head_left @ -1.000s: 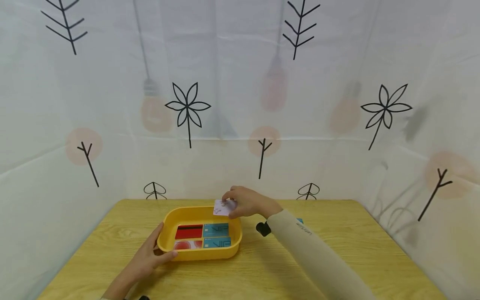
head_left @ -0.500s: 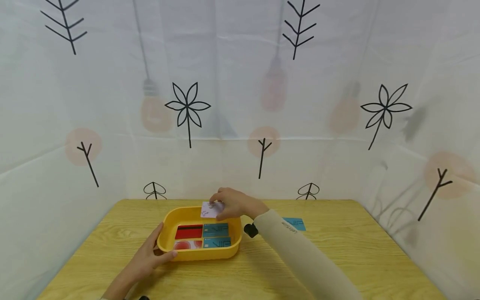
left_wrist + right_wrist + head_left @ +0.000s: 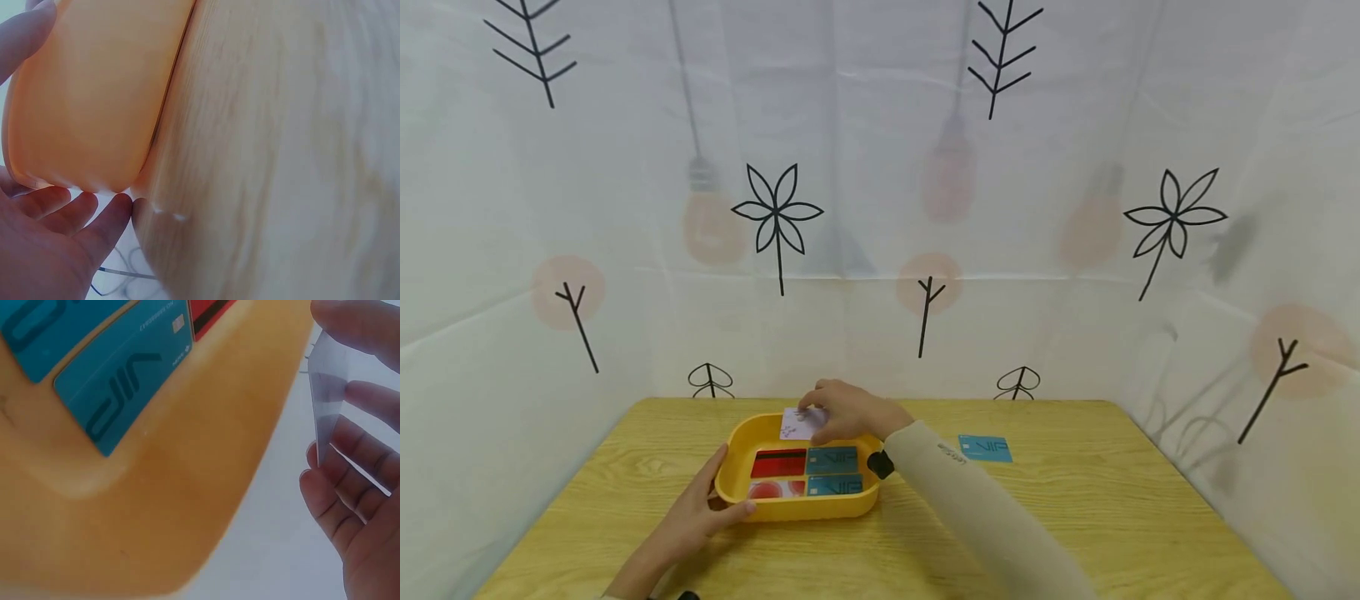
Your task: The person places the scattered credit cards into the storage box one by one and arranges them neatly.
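In the head view a yellow plastic tray (image 3: 805, 507) stands on the table. My left hand (image 3: 688, 518) holds its near left corner, thumb on the front wall and fingertips against the left end, as the left wrist view shows. My right hand (image 3: 853, 412) pinches a pale lilac card (image 3: 794, 424) between thumb and fingers above the tray's back rim; the card looks nearly edge-on in the right wrist view. Inside the tray lie a red card with a black stripe (image 3: 778, 463), a blue card (image 3: 831, 460), a second blue card (image 3: 835, 485) and a pink-patterned card (image 3: 777, 490).
Another blue card (image 3: 986, 448) lies on the wooden table (image 3: 1045, 508), right of the tray. A white printed cloth (image 3: 880, 333) encloses the back and sides of the table.
My right hand has moved left with the lilac card, from over the tray's back right part towards the middle of its back rim. The blue card on the table has come into view.
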A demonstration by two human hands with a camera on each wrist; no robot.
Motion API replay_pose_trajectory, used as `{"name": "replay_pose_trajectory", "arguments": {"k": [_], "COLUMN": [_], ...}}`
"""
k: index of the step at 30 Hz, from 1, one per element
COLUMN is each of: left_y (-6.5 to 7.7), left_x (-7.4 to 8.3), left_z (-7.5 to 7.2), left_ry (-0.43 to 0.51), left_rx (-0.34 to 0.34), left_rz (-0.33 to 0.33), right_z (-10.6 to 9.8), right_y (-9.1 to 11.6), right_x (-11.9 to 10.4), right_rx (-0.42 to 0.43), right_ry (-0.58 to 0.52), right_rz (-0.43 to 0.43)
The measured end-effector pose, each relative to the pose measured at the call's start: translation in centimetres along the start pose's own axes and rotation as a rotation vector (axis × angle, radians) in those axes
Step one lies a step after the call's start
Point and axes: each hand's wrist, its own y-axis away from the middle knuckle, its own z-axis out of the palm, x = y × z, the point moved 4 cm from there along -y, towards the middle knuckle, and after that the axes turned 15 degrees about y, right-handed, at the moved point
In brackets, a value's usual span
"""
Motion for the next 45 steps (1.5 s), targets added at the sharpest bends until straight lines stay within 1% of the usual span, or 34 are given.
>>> {"name": "replay_pose_trajectory", "arguments": {"k": [3,10,16,23,26,35,43,45], "left_y": [0.0,0.0,0.1,0.1,0.1,0.0,0.0,0.0], "left_x": [0.1,0.1,0.2,0.2,0.1,-0.1,0.0,0.2], "left_z": [0.0,0.2,0.3,0.3,0.3,0.4,0.4,0.4], "left_ry": [0.009,0.049,0.086,0.047,0.039,0.058,0.056,0.057], "left_rx": [-0.012,-0.012,-0.019,-0.013,-0.014,-0.014,-0.017,-0.022], "left_rz": [0.010,0.014,0.027,0.001,0.003,0.011,0.002,0.011], "right_z": [0.2,0.8,1.5,2.1,2.5,3.9,4.4,4.5], "right_y": [-0.4,-1.1,-1.5,-1.8,-2.0,-2.7,-3.0,-3.0], "right_x": [-0.3,-0.9,-1.5,-2.4,-2.6,-2.8,-3.2,-3.3], "right_rx": [0.000,0.022,0.012,-0.021,-0.028,-0.030,-0.049,-0.050], "right_ry": [-0.004,0.010,0.018,0.026,0.040,0.118,0.114,0.126], "right_rz": [-0.001,-0.019,-0.037,-0.042,-0.038,-0.044,-0.070,-0.071]}}
